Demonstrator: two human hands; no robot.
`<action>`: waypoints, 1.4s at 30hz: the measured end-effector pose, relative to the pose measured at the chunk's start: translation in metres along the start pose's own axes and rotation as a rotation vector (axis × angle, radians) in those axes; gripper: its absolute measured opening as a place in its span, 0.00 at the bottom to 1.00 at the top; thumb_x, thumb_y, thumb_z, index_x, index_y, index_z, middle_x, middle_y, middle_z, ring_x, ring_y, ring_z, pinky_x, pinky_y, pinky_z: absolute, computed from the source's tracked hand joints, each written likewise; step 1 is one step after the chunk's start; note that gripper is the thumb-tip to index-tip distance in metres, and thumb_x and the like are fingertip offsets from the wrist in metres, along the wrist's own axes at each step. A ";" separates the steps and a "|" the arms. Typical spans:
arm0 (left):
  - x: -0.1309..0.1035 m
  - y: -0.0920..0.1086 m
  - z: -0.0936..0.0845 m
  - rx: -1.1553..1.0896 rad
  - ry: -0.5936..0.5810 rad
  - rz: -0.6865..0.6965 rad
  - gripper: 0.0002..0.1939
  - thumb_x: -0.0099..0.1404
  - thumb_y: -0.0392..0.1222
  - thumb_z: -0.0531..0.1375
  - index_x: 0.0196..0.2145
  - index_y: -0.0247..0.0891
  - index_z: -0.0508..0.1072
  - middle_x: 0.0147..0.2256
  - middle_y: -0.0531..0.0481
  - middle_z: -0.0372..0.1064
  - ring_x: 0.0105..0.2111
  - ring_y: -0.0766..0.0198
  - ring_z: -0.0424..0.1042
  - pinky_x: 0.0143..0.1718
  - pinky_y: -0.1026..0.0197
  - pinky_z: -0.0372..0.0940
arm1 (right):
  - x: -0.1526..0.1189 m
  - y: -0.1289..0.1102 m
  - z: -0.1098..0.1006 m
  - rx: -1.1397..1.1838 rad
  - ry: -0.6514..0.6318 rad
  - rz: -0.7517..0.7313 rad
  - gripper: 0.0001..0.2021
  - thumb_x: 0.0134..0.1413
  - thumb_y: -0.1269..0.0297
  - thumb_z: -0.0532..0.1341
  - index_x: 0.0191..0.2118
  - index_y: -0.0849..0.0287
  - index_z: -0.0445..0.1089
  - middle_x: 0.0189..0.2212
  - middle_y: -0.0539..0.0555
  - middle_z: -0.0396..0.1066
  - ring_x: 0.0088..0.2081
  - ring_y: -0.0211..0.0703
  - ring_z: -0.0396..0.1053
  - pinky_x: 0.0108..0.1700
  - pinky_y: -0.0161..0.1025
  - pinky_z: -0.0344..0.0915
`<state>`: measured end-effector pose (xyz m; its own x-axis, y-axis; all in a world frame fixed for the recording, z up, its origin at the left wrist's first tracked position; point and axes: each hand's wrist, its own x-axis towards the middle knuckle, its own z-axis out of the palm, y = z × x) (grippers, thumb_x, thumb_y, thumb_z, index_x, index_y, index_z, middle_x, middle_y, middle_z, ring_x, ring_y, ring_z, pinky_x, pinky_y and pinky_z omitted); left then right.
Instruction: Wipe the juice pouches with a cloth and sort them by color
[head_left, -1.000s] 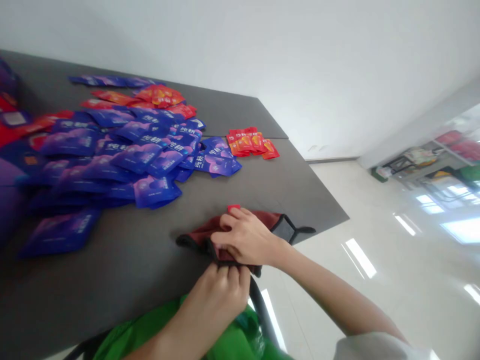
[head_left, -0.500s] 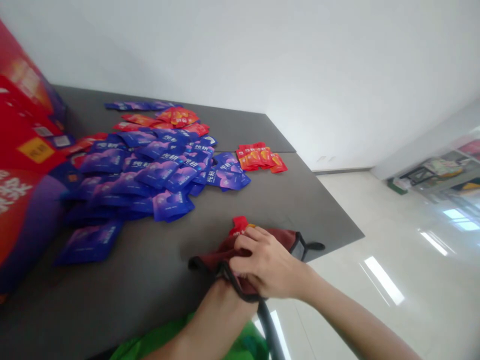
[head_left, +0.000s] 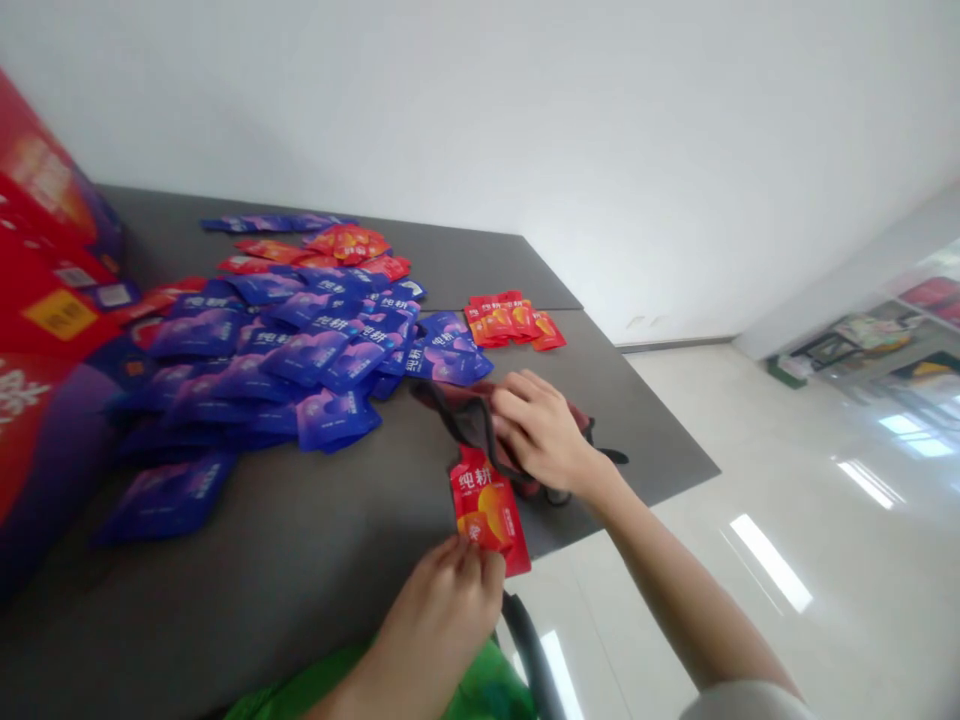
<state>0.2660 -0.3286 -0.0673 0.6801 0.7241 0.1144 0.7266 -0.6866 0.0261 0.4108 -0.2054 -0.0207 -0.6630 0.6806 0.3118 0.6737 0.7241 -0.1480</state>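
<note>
Withdrawn from the brown pouch (head_left: 580, 418), my left hand (head_left: 444, 603) now has its grip closed on the near end of a red packet (head_left: 484, 497) by the counter's (head_left: 337, 530) near edge. My right hand (head_left: 538, 428) grips the pouch just beyond, toward the right corner. Blue packets (head_left: 300, 350) lie heaped to the left; a red cluster (head_left: 512, 320) sits farther back, near the far right edge.

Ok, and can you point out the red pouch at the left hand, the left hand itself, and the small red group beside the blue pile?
Red pouch (head_left: 491, 510): head view, printed front.
Left hand (head_left: 450, 600): head view, back of hand.
Small red group (head_left: 517, 318): head view, middle pouches.
</note>
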 end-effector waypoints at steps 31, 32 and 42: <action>-0.048 -0.073 -0.007 0.087 0.216 -0.069 0.16 0.64 0.30 0.50 0.47 0.37 0.71 0.44 0.45 0.73 0.47 0.52 0.70 0.50 0.46 0.62 | -0.014 -0.040 -0.005 0.163 0.092 -0.028 0.11 0.63 0.61 0.49 0.32 0.56 0.63 0.33 0.52 0.63 0.34 0.41 0.56 0.38 0.40 0.53; -0.048 -0.074 -0.006 0.083 0.198 -0.023 0.18 0.63 0.26 0.48 0.42 0.37 0.73 0.38 0.47 0.75 0.41 0.55 0.72 0.48 0.49 0.64 | -0.015 -0.048 0.001 0.124 0.028 -0.081 0.09 0.62 0.62 0.50 0.34 0.54 0.64 0.34 0.51 0.63 0.35 0.42 0.56 0.37 0.40 0.52; -0.038 -0.046 0.000 0.269 0.255 0.066 0.16 0.59 0.22 0.49 0.37 0.30 0.73 0.26 0.48 0.71 0.26 0.64 0.71 0.38 0.60 0.68 | 0.025 -0.023 0.058 -0.146 -0.192 -0.126 0.10 0.60 0.63 0.52 0.45 0.49 0.66 0.37 0.55 0.64 0.37 0.46 0.57 0.36 0.40 0.50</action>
<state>0.2062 -0.3246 -0.0733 0.7051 0.6158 0.3516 0.7044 -0.6652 -0.2476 0.3598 -0.1982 -0.0643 -0.7851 0.6048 0.1335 0.6125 0.7902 0.0221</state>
